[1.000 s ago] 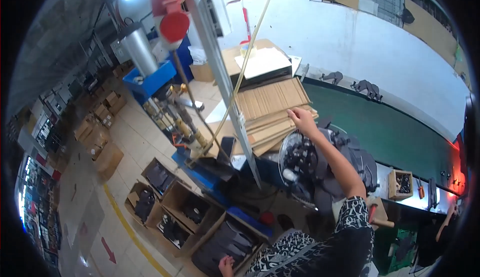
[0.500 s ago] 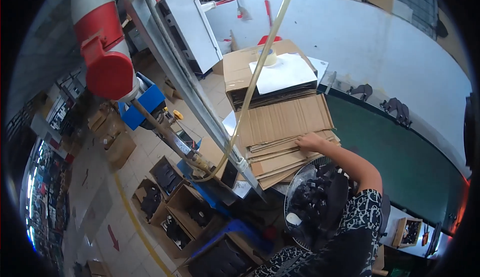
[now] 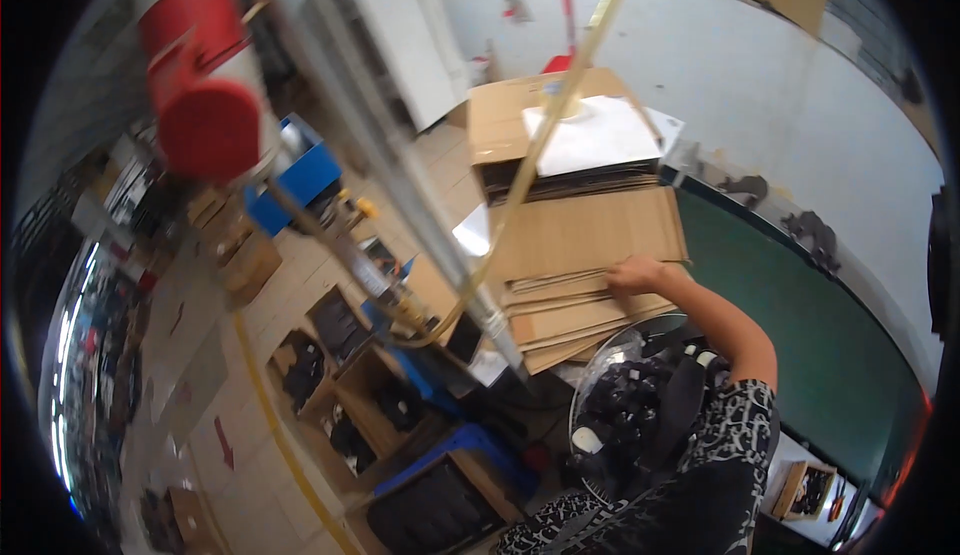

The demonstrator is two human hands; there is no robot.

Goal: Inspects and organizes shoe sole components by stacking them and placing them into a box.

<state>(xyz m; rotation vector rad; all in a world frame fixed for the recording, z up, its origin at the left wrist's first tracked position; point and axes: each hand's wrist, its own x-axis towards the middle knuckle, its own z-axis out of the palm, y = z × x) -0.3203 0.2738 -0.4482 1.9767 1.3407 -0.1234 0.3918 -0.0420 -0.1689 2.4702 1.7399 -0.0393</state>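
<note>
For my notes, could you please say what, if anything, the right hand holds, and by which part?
The right hand is at the near edges of the stacked cardboard; whether it grips any is unclear.

Factory workshop, indoor. Marks of kind: tiled floor [image 3: 255, 465] with painted yellow line [image 3: 277, 430] and red arrow [image 3: 224, 445]; open cartons [image 3: 363, 377] of dark parts [image 3: 435, 507]; round tub [image 3: 600, 360], heaped with small pieces [image 3: 625, 395]; stacked cardboard [image 3: 590, 235]; long green bench [image 3: 775, 325]; metal post [image 3: 402, 155]; bulky red-and-white fitting [image 3: 210, 127]; blue bin [image 3: 300, 190].
</note>
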